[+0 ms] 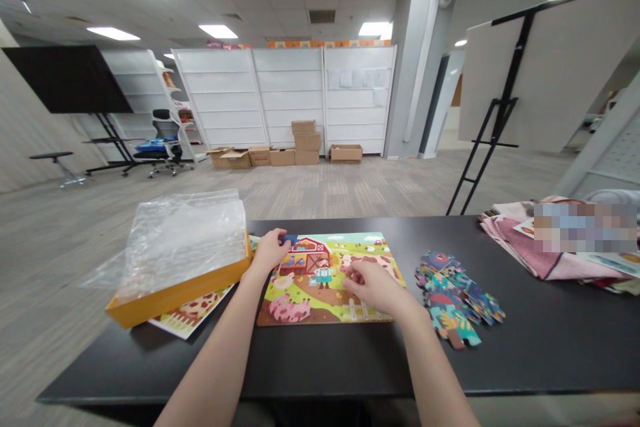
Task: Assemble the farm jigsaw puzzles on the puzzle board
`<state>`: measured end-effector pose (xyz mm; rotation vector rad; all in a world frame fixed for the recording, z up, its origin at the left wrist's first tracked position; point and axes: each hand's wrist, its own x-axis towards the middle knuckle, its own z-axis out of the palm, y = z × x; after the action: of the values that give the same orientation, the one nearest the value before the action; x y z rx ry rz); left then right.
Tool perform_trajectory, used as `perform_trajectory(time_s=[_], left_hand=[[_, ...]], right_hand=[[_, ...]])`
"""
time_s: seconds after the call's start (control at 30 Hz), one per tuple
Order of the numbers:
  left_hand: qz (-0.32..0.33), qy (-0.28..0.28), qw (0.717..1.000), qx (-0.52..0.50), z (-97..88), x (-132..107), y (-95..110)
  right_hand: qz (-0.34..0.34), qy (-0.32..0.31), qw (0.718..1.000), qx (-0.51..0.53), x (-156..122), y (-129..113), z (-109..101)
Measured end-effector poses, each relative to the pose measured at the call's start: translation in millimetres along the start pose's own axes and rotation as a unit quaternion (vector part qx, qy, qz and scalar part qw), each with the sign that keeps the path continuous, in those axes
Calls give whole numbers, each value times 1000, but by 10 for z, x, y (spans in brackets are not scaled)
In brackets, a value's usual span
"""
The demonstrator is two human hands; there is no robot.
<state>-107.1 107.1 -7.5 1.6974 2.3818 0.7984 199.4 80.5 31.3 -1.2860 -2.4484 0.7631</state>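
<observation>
A jigsaw puzzle with a farm scene (325, 283), showing a red barn, a farmer and a pig, lies flat on the black table (525, 340). My left hand (269, 252) is at the puzzle's top left edge, its fingertips on a dark blue puzzle piece (289, 239). My right hand (373, 287) rests on the puzzle's right half, with its thumb and fingertips together near the cow. Whether they pinch a piece is hidden. To the right lies a heap of loose multicoloured puzzle pieces (453, 293).
Left of the puzzle, an orange-yellow box (175, 297) with clear plastic wrap (183, 240) rests on a printed farm picture sheet (193, 310). Folded pink cloth (550, 253) and papers lie at the table's far right. Beyond the table are a grey floor, cardboard boxes and white shelving.
</observation>
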Motion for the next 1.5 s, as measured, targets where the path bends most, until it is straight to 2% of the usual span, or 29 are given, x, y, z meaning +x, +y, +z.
perform_trajectory(time_s=[0.57,1.17,1.3,1.37,1.4,1.47,1.5], left_hand=[[73,-25,996,43,100,81,-107],[86,-21,995,53,131,112,-148],[83,-22,995,50,126,117,-141],[79,-20,995,49,123,119,-134],[77,-19,996,48,122,118,-131],[72,-15,996,47,123,116,-123],[70,-13,996,47,125,114,-120]], right_hand=[[8,-2,1000,-11,-6,-21,-15],[0,15,1000,-11,-14,-22,19],[-18,25,998,61,-26,21,-64],[-6,68,992,110,-58,91,-215],[7,111,987,117,-84,148,-311],[59,239,967,71,-158,315,-509],[101,304,947,36,-203,421,-596]])
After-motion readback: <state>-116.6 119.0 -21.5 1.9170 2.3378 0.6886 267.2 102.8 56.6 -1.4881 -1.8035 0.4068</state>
